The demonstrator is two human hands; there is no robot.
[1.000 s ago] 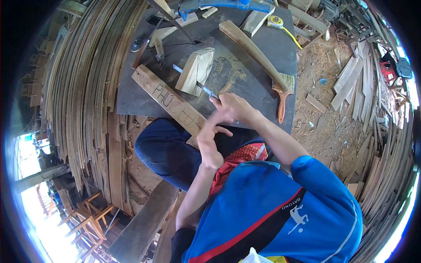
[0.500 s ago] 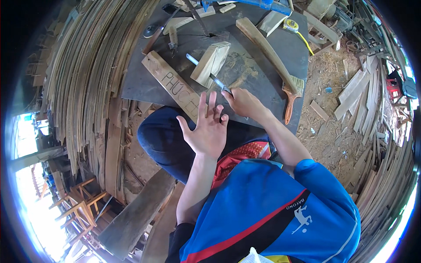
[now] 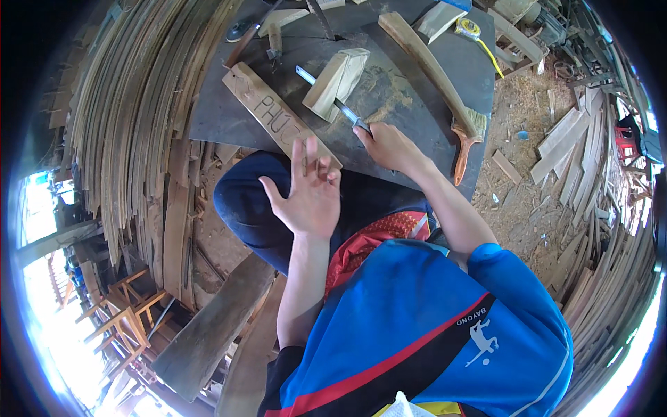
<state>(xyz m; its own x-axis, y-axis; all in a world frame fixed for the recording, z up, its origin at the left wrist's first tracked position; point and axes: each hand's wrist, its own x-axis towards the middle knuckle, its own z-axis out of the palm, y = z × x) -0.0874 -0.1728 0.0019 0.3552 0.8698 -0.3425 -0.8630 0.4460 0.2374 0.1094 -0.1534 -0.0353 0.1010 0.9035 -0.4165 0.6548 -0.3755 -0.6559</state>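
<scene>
My right hand (image 3: 381, 142) is closed round the handle of a long metal-bladed tool (image 3: 353, 118), whose blade runs beneath or through an angled pale wood block (image 3: 335, 80) on the dark tabletop (image 3: 215, 118). My left hand (image 3: 303, 194) is held palm up, fingers spread and slightly bent, holding nothing, over my dark-clad leg and the near end of a lettered wooden plank (image 3: 260, 104). Whether its fingertips touch the plank I cannot tell.
A long wooden bar (image 3: 424, 66), a paintbrush (image 3: 462, 156) and a yellow tape measure (image 3: 469, 31) lie on the right. Offcuts and tools crowd the back. Board stacks (image 3: 132, 118) line the left; loose planks (image 3: 556, 146) lie right, and wooden chair frames (image 3: 128, 316) stand lower left.
My left hand has swung away from my right hand and opened out, palm up. My right hand keeps its grip on the tool. The whole view has shifted a little.
</scene>
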